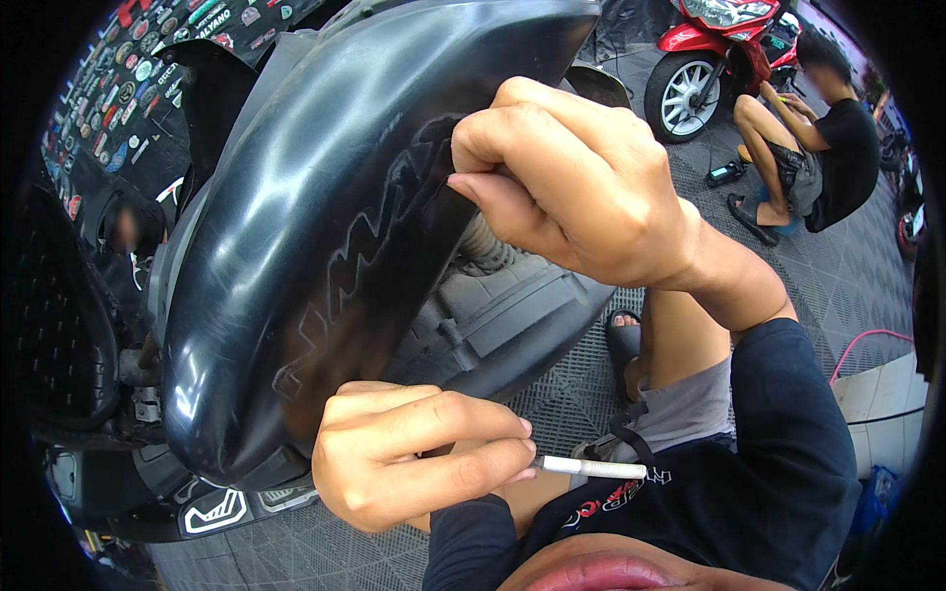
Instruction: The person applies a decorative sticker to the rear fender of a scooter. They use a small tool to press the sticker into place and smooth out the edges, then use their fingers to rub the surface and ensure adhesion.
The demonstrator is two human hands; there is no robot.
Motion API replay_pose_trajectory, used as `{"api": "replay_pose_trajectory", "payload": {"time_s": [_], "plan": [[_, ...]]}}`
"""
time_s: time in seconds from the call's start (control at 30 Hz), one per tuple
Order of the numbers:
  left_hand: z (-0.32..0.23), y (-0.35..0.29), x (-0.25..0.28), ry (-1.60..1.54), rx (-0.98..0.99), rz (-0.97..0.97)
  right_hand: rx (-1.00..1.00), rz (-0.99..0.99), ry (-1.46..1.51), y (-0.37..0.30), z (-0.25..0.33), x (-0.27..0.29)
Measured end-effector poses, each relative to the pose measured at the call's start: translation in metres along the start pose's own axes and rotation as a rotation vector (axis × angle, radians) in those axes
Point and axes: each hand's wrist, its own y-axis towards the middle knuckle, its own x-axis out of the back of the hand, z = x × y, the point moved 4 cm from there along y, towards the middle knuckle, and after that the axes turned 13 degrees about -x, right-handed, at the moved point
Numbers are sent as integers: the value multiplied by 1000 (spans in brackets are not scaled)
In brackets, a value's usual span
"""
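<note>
Two hands at a glossy black panel (246, 246), slim white tool (596, 468) in one.

From my remote seat I see the right hand (591, 187) pinched closed by the upper end of the panel's outlined lettering (342, 278); I can't tell whether anything sits between its fingertips. The left hand (409, 458) grasps the tool below the lettering, the panel filling my upper left.

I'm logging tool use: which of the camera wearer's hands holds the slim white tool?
The left hand, the lower one: the slim white tool juts from it. The right hand, higher up by the black panel, shows none.
</note>
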Motion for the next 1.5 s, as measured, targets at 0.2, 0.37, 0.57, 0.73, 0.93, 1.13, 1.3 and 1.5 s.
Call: {"api": "replay_pose_trajectory", "payload": {"time_s": [0.2,0.37,0.57,0.73,0.93,1.13,1.3,1.5], "plan": [[0,-1,0,-14,-13,1,-87,31,8,3,4,1],[-1,1,-1,-12,15,14,-128,54,27,3,4,2],[-3,4,0,-13,30,9,-147,97,77,-4,2,4],[-4,3,1,-19,43,15,-73,78,45,-7,-8,16],[-5,4,1,-18,32,22,201,41,-74,1,-5,12],[-6,3,2,-20,23,19,210,40,-175,3,4,10],[-6,2,1,-22,5,-14,19,152,-141,-4,14,2],[-6,1,2,-26,1,-13,-11,19,-6,-4,12,20]]}}
